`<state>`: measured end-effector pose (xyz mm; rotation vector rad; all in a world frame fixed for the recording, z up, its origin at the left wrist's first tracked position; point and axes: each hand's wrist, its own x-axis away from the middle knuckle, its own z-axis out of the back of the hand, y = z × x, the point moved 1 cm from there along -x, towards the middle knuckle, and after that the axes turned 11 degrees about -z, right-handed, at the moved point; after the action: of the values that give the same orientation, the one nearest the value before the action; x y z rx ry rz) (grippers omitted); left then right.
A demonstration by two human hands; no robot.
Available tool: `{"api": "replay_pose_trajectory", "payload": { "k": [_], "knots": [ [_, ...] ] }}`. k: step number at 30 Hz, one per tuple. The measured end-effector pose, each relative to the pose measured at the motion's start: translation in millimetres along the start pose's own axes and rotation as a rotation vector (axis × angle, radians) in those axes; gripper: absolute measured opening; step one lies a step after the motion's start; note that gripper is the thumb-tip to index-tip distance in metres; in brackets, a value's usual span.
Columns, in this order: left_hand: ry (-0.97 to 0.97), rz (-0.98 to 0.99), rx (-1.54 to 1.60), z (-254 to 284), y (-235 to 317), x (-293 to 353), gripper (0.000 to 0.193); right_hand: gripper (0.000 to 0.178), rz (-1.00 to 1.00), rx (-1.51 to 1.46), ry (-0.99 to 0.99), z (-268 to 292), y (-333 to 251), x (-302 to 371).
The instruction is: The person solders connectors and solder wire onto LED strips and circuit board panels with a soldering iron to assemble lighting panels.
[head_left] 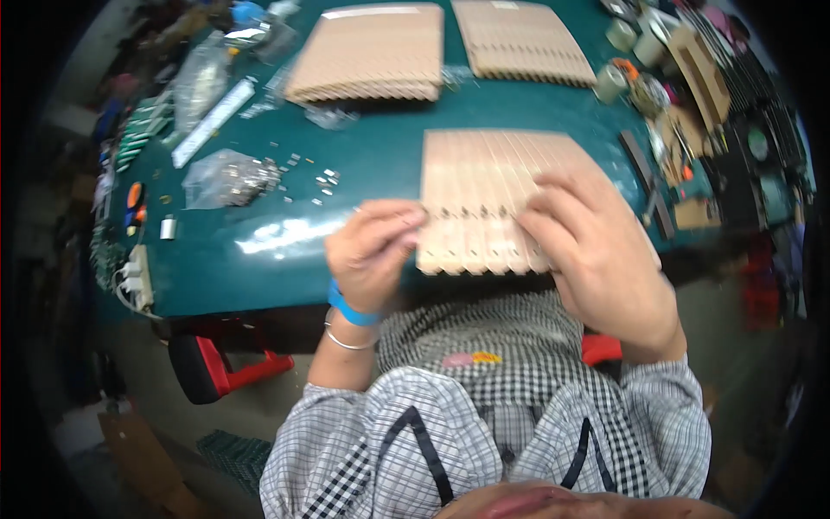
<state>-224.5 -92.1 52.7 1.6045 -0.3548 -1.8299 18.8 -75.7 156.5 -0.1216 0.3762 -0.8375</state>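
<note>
A stack of thin tan wooden strips [471, 169], fanned side by side with a row of small dark holes, lies at the table's front edge. My left hand [373, 246], with a blue band on its wrist, pinches at the stack's left edge by the row of holes. What its fingertips hold is too small to make out. My right hand [584, 233] rests over the right part of the strips, its fingers bent and spread on their surface. Small metal pieces [325, 180] lie scattered to the left, beside a clear plastic bag [226, 180] full of them.
Two more stacks of tan strips, one large [372, 52] and one at its right [523, 43], stand at the back of the green table [363, 147]. A white power strip [138, 277] sits at the left edge. Tape rolls [610, 84] and tools crowd the right. Red stools are below.
</note>
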Motion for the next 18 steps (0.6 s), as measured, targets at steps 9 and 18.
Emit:
{"api": "replay_pose_trajectory", "payload": {
  "k": [9,18],
  "knots": [
    [0.024,-0.005,0.099,-8.3,1.2,2.0,0.02,0.034,0.032,-0.015,0.172,-2.8,-17.4,25.7],
    [0.249,0.052,-0.1,-20.1,15.5,-17.9,0.028,0.017,0.251,0.192,0.573,16.2,22.1,0.0]
  ]
}}
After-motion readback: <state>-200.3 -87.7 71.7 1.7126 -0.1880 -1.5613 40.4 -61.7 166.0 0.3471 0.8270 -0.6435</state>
